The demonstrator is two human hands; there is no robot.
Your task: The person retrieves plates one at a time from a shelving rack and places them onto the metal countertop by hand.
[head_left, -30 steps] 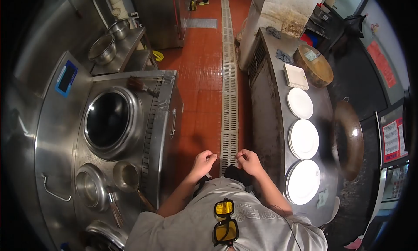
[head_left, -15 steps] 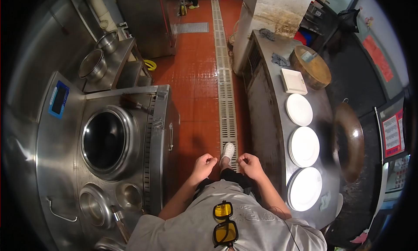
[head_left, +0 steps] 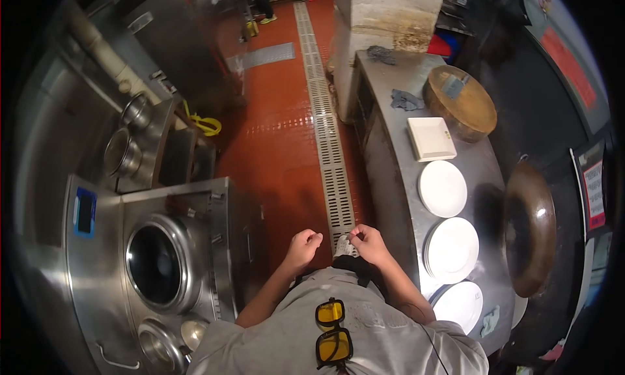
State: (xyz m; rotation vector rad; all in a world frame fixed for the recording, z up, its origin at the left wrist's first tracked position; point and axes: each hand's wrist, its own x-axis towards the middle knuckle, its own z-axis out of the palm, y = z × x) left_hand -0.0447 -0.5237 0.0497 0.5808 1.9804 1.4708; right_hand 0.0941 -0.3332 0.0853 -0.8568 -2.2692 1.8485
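Note:
My left hand is in front of my belly, its fingers loosely curled in, with nothing showing in it. Level with it on the other side, my right hand has its fingers curled and its thumb close to them; no object shows there either. The hands are apart and touch nothing around them. Below and between them a white shoe stands on the slotted drain cover. Yellow-tinted glasses hang on the front of my grey shirt.
Left stands a steel stove with a large wok and pots. On the right counter are stacked white plates, a square dish, a round chopping block and cloths. A big wok leans beyond. Another person's leg shows far ahead.
The stove, counter and plates have slid down the view as I move forward along the aisle. My hands stay curled at about the same height, the right slightly higher.

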